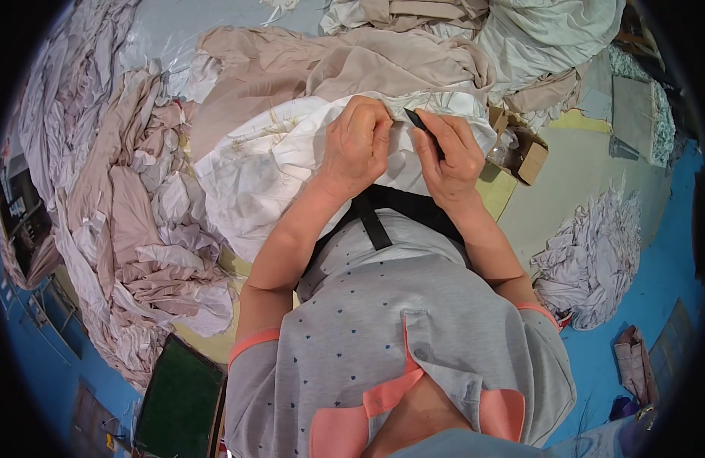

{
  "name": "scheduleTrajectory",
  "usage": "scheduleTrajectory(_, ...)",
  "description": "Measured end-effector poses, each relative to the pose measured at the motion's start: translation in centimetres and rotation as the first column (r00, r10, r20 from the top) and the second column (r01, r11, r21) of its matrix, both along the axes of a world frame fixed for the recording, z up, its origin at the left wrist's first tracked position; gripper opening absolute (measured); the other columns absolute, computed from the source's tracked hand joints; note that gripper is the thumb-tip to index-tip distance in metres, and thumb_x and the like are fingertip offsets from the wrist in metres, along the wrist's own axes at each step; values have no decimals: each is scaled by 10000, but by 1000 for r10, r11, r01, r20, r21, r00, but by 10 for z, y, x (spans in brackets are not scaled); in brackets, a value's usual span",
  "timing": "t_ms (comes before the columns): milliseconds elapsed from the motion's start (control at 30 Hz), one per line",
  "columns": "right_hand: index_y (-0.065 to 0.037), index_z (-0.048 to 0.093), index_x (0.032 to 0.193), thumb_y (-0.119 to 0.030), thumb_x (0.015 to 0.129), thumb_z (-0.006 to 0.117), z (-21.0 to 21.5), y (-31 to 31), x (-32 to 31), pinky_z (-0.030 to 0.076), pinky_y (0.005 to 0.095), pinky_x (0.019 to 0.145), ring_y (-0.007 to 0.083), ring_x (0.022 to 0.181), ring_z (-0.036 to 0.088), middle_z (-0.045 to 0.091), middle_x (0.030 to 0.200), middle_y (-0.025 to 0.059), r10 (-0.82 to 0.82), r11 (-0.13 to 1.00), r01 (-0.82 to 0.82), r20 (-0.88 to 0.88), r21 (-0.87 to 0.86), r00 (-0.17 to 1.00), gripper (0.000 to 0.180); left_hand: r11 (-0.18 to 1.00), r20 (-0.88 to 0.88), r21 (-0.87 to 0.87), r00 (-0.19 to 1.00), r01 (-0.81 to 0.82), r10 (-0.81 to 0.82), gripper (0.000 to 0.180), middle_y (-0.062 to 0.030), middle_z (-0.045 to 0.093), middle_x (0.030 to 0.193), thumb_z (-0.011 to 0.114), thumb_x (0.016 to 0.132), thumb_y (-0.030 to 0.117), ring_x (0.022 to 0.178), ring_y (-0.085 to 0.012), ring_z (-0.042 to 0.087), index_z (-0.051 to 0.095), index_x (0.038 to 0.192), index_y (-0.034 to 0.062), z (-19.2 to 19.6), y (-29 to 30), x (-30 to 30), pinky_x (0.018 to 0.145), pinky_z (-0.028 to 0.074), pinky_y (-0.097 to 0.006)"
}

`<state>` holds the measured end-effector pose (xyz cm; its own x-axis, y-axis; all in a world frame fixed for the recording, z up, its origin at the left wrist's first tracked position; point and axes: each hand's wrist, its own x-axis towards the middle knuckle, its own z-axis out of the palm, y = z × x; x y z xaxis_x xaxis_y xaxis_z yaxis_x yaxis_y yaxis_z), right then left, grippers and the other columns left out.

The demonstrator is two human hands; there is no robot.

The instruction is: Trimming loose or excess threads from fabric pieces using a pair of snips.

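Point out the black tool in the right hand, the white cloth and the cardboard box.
Black tool [420, 123]: head view, on its exposed upper part.
White cloth [255, 174]: head view, on its left part.
Cardboard box [532, 162]: head view, on its outer right side.

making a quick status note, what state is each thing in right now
White cloth: rumpled, loose threads on it
Left hand: curled closed over the white cloth; anything pinched is hidden
Right hand: closed around the black tool
Black tool: held; whether open or shut is unclear
Cardboard box: open
Beige cloth: spread in loose folds
Pale cloth pile: crumpled
Shirt: collar open
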<state>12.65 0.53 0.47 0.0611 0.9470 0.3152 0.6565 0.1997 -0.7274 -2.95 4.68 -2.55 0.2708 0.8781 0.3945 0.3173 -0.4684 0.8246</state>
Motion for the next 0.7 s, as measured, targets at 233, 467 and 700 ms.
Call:
scheduleTrajectory(233,-2,664,1056,-10,776,727,5,-1,1,477,271,583,189,684,600,621,871,109,27,1000,-27,-14,-9,1000,287,994,101,-100,994,-41,52,138,-121,565,836,588,811,-52,693,-277,571,483,864,21,2,-2,-3,598,467,-340)
scheduleTrajectory(467,-6,657,1045,-23,755,737,7,1,0,482,300,567,226,671,606,611,860,112,89,996,-89,75,4,993,301,988,132,-150,990,-31,52,123,-113,561,832,586,819,-45,683,-248,557,491,862,19,1,-1,-6,603,458,-331)
scheduleTrajectory(700,-7,655,1072,-17,762,738,3,3,-3,486,296,580,217,680,611,616,883,117,92,996,-92,83,-10,992,321,996,117,-82,993,-24,33,148,-128,557,824,598,794,-54,682,-278,557,487,860,18,2,-2,-6,594,451,-343)
